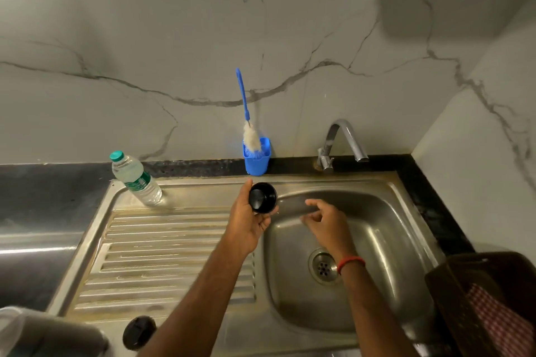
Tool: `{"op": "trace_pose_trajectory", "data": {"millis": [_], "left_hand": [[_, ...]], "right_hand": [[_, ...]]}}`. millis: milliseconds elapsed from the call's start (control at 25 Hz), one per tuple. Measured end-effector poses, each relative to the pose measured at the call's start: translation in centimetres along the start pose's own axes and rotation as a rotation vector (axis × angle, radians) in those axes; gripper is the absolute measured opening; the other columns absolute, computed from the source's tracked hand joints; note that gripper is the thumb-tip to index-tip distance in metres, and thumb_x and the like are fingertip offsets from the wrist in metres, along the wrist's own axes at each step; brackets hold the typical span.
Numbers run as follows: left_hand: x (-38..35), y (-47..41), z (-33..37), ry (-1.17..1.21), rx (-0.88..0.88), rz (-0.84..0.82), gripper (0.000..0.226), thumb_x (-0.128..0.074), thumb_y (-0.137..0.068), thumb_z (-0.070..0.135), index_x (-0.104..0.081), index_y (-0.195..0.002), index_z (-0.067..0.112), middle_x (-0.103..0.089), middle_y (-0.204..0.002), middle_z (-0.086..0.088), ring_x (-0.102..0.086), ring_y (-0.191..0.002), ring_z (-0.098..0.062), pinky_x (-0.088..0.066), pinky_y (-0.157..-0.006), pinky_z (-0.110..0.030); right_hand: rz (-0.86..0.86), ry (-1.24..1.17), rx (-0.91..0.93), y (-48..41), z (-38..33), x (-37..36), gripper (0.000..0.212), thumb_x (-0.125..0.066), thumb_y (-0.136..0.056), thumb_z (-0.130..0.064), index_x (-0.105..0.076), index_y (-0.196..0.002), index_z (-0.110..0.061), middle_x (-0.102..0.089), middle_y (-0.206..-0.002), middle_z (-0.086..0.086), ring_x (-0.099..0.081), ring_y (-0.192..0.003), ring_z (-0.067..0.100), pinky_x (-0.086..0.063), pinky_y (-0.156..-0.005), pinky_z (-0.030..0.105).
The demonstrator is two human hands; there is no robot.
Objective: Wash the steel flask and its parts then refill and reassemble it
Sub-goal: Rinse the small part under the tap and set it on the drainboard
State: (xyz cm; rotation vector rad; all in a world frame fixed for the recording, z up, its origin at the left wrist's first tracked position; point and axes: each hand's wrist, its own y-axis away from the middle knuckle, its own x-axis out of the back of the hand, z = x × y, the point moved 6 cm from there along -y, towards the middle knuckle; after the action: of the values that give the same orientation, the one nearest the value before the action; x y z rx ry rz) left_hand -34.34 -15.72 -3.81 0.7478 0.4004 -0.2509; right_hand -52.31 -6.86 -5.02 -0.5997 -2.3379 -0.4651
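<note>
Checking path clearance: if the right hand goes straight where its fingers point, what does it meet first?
Likely the black cup held in the left hand: the right hand, over the sink basin, points left toward it. Depth is unclear, so it could pass in front.

brushed steel sink (406,243), glossy black cup (262,198)

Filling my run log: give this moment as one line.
left hand: holds black cup | right hand: empty, over sink | brush: in blue holder

Bottle (136,180) stands on the drainboard (162,255) left of the basin (377,240), brush holder (257,161) and tap (345,139) behind.
</note>
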Motion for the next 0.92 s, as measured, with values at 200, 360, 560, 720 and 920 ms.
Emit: {"op": "trace_pose_trajectory", "data": {"millis": [200, 360, 560, 720, 920], "left_hand": [[-3.2, 1.3, -1.8, -0.117, -0.028, -0.032, 0.054, -0.055, -0.096, 0.06, -0.063, -0.127, 0.016, -0.078, -0.104, -0.01, -0.075, -0.074, -0.02, -0.052, -0.057, -0.026], [-5.8, 1.5, -3.0, -0.248, -0.09, -0.066, 0.067, -0.045, -0.095, 0.069, -0.069, -0.12, 0.012, -0.078, -0.103, -0.012, -0.075, -0.079, -0.021, -0.058, -0.067, -0.033], [-8.6, 0.1, -5.3, -0.203, -0.038, -0.082, 0.081, -0.041, -0.091, 0.077, -0.068, -0.125, 0.009, -0.077, -0.108, -0.013, -0.076, -0.09, -0.023, -0.06, -0.066, -0.032], [-9.7, -1.6, -6.1, -0.288, -0.003, -0.023, 0.096, -0.031, -0.079, 0.091, -0.069, -0.118, 0.011, -0.071, -0.095, -0.012, -0.054, -0.06, -0.011, -0.046, -0.048, -0.021], [-10.6, -4.5, -5.3, -0.164, 0.003, -0.003, 0.054, -0.054, -0.096, 0.062, -0.064, -0.118, 0.014, -0.069, -0.094, -0.007, -0.064, -0.069, -0.014, -0.049, -0.058, -0.025]], "right_hand": [[-0.087, -0.2, 0.174, 0.5, -1.7, 2.1, 0.057, -0.082, -0.081, -0.031, -0.06, -0.133, -0.029, -0.07, -0.119, -0.001, -0.066, -0.1, 0.005, -0.053, -0.085, 0.021], [-0.292, -0.309, 0.305, 1.2, -2.2, 1.7, 0.098, -0.09, -0.069, -0.032, -0.036, -0.15, -0.042, -0.051, -0.142, -0.015, -0.053, -0.124, 0.005, -0.051, -0.099, 0.031], [-0.198, -0.349, 0.369, -0.4, -1.1, 3.3, 0.086, -0.093, -0.065, -0.026, -0.049, -0.138, -0.032, -0.056, -0.134, -0.01, -0.054, -0.124, 0.007, -0.052, -0.102, 0.034], [-0.05, -0.338, 0.357, -1.9, 0.3, 5.4, 0.075, -0.092, -0.064, -0.034, -0.055, -0.129, -0.032, -0.056, -0.126, -0.014, -0.051, -0.115, -0.006, -0.049, -0.098, 0.021], [0.028, -0.594, 0.171, -3.6, 3.0, 6.3, 0.069, -0.084, -0.076, -0.04, -0.051, -0.136, -0.035, -0.063, -0.122, -0.015, -0.061, -0.111, 0.002, -0.054, -0.089, 0.024]]}}
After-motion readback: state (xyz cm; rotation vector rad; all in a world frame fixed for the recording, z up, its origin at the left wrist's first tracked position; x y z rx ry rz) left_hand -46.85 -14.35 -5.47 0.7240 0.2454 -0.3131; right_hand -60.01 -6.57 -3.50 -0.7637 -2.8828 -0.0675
